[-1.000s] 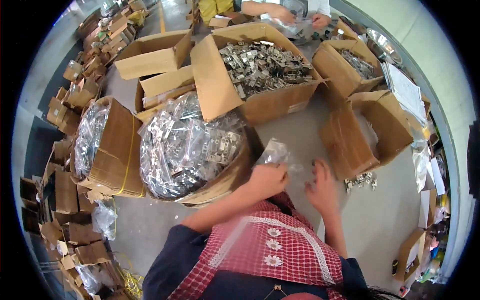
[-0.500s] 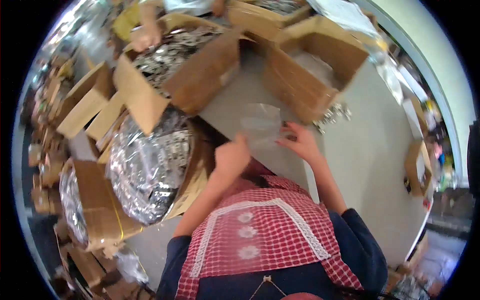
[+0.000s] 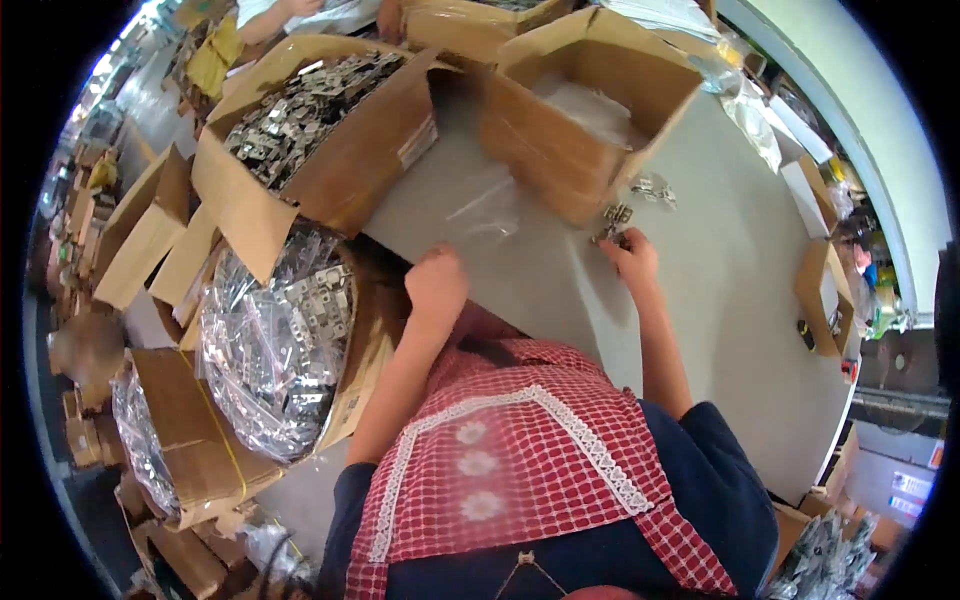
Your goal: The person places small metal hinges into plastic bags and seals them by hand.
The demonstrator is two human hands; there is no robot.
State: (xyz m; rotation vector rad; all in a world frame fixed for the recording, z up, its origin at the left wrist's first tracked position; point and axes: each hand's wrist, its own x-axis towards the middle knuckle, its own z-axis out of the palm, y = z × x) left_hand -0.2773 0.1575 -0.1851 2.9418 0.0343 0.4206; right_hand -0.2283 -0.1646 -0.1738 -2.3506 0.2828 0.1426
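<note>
Grasping metal fittings [image 3: 618, 213] with right hand [image 3: 635, 259], left hand [image 3: 437, 284] clenched, carton [image 3: 365, 155] heaped with metal parts [image 3: 303, 122]

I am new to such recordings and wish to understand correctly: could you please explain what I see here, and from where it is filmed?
There is no machine: a person works with two bare hands. The camera sits on the person's head and looks down; its wide lens bends straight edges. On the grey table stand cardboard boxes, and one open box holds many metal parts. The right hand's fingertips are at a few loose metal pieces. The left hand is curled near a clear plastic bag; whether it grips the bag, I cannot tell.
</note>
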